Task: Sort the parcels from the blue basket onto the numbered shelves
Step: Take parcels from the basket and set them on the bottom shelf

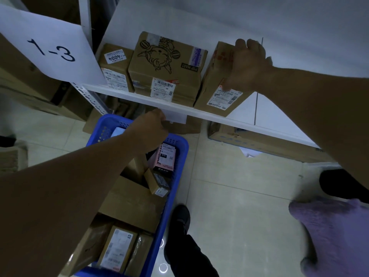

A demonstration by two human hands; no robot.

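Note:
The blue basket stands on the floor below me with several cardboard parcels and a pink parcel inside. Three brown parcels stand on the white shelf: a small one, a printed one and a tall one on the right. My right hand grips the top of the tall parcel, fingers over its far edge. My left hand hovers over the basket by the shelf's front edge with curled fingers, next to a white paper tag. What it holds, if anything, is hidden.
A paper sign reading 1-3 hangs at the upper left on the shelf post. Flat cardboard boxes lie on the floor under the shelf. My dark shoe stands right of the basket. A purple blurred object fills the lower right.

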